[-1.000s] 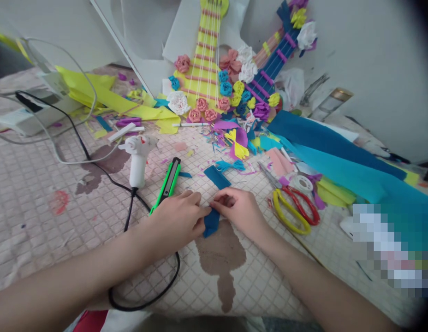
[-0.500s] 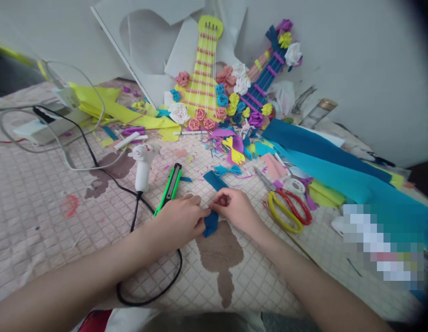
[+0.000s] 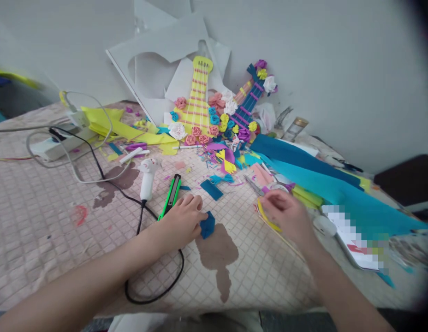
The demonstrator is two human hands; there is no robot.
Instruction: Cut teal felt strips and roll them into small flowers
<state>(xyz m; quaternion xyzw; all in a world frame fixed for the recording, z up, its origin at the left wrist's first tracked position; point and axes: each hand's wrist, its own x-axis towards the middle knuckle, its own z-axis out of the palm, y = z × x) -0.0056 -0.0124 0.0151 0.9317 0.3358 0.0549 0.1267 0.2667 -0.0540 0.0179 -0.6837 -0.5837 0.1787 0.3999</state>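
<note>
Right hand (image 3: 285, 212): you have moved it off the small blue piece (image 3: 207, 225) and across to the scissors (image 3: 257, 187); its fingers are curled over the handles, and whether they grip anything cannot be told.
Left hand (image 3: 187, 215): yours stays put, thumb and bent fingers pinching the left edge of that piece.
Blue piece: on the quilted cloth (image 3: 262, 276), just above the brown patch (image 3: 219, 251), near the flat blue strip (image 3: 211, 189) but apart from it.
Green cutter (image 3: 172, 193): lies beside your left hand, its lower end partly hidden.
Step in hand: seemingly a switch from two-handed shaping to fetching a tool.
Next move: if you want the scissors, it likely calls for seating thumb and fingers in the loops while the left pinch keeps the paper from shifting.
</note>
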